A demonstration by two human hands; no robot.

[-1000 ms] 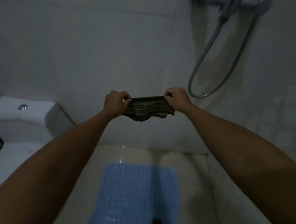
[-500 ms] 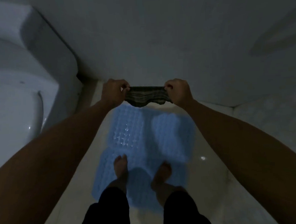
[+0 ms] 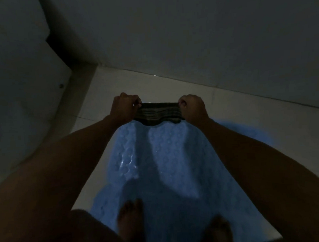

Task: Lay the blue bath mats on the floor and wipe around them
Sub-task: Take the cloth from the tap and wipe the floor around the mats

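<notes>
Since half a second ago the view has tipped further down: the toilet has slid out to the left, and both hands with the cloth now hang lower over the far end of the mat. Left hand [image 3: 125, 107] and right hand [image 3: 193, 108] each pinch an upper corner of a dark striped cloth [image 3: 158, 113], stretched taut between them with its lower edge sagging. Below and nearer than the hands, the blue bath mat [image 3: 164, 157] lies flat on the pale tiled floor [image 3: 102, 98], with two bare feet [image 3: 129, 220] standing on its near end. Beyond the hands the floor meets a grey wall [image 3: 187, 36].
</notes>
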